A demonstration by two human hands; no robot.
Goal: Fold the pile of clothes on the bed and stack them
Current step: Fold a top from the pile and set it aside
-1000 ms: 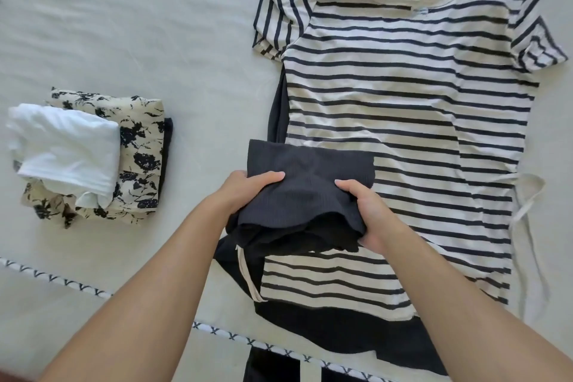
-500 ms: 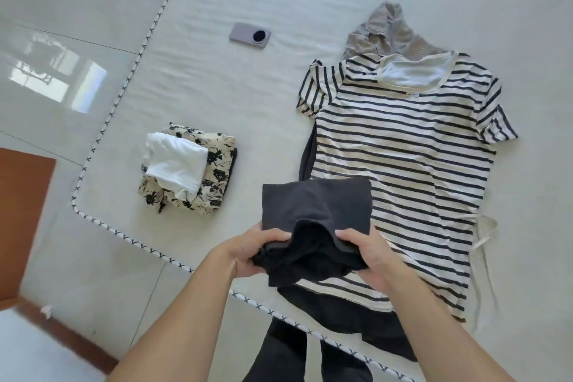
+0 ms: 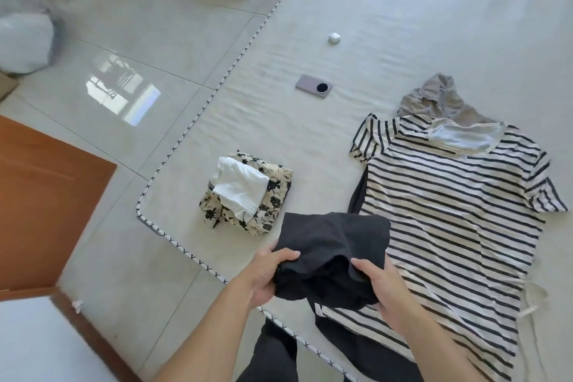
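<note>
A folded dark grey garment (image 3: 335, 245) is held above the bed's near edge. My left hand (image 3: 266, 273) grips its left side and my right hand (image 3: 384, 285) grips its right side. To its left a small stack sits on the bed: a white folded piece (image 3: 240, 189) on top of a cream floral garment (image 3: 273, 211). A black-and-white striped T-shirt (image 3: 449, 226) lies spread flat to the right, over a dark garment (image 3: 372, 353). A crumpled beige-grey garment (image 3: 434, 99) lies behind the T-shirt's collar.
A phone (image 3: 313, 90) and a small white case (image 3: 334, 38) lie on the pale bed (image 3: 403, 25) farther back. The bed's trimmed edge (image 3: 186, 253) runs diagonally; tiled floor (image 3: 155, 49), a brown door (image 3: 40, 201) and bags are to the left.
The camera has pulled back and up, so more of the bed and floor shows. Both hands have lifted the dark garment off the striped T-shirt and carried it left, toward the stack.
</note>
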